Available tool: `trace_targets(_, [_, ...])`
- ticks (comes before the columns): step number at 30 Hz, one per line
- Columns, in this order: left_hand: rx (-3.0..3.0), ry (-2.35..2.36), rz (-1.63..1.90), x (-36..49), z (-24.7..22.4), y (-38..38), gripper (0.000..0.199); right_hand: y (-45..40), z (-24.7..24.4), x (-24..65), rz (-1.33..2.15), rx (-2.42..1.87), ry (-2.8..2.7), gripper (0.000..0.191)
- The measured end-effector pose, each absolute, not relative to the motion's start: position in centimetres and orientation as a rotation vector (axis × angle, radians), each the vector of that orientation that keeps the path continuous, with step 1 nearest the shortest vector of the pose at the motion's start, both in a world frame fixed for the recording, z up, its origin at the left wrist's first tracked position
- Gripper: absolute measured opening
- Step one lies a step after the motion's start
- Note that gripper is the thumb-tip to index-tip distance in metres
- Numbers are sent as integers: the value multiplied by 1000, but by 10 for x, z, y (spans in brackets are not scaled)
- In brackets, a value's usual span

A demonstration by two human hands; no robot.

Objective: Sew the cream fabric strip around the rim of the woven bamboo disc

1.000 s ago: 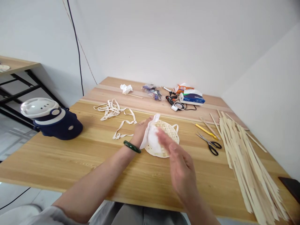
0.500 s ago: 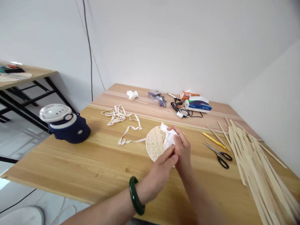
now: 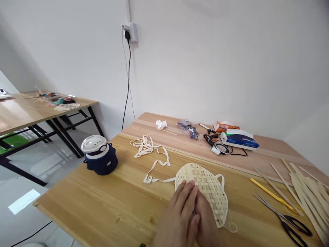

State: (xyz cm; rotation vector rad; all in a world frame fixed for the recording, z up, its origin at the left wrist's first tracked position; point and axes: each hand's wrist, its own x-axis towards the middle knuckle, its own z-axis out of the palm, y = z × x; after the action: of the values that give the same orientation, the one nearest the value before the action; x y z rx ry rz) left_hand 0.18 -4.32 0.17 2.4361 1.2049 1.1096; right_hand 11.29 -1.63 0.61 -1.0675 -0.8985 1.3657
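Observation:
My left hand [image 3: 177, 219] and my right hand [image 3: 204, 218] press together, palm against palm, fingers straight and close. Whatever lies between the palms is hidden; no white tissue shows in them. Just beyond the fingertips, partly covered by them, lies an oval woven bamboo piece [image 3: 214, 195] edged in white ribbon. A loop of that ribbon stands off its right side, and a thin thread [image 3: 232, 226] curls at its lower end. From its left edge a long white ribbon [image 3: 158, 164] trails across the table into a loose heap.
Black-handled scissors [image 3: 285, 219], a yellow strip [image 3: 273, 195] and bamboo strips [image 3: 309, 192] lie right. Farther back are a glue gun [image 3: 211, 139], a tissue pack [image 3: 239, 139], a plastic bag [image 3: 189, 128] and crumpled tissue [image 3: 161, 124]. A blue-white pot [image 3: 100, 156] stands left.
The view has swung up and left. The white tissue seen in my hands is out of sight. My hands have drawn nearer to me and closed palm to palm, uncovering more of the woven piece.

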Motion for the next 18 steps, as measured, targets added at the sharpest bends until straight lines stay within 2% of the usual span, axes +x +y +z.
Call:
trace_targets(2, [2481,1291,1093,1,-7,-44,65,-15,8,111,1549,-1019,-720,26])
trace_targets(5, [2399,1365,1167,-8,-9,-46,50,-14,14,116,1728,-968,-668,43])
trace_targets(8, [2158,1369,1185,-18,1,-46,23,-20,18,122,1668,-1065,-778,50])
trace_targets(10, [2039,1400,1119,-22,8,-45,12,-25,19,125,1606,-1150,-871,50])
trace_targets(15, [1827,1430,1224,-23,11,-46,18,-32,15,128,1543,-1173,-1015,36])
trace_targets(18, [1834,1386,1183,-22,11,-51,10,-31,9,128,1501,-1190,-1077,34])
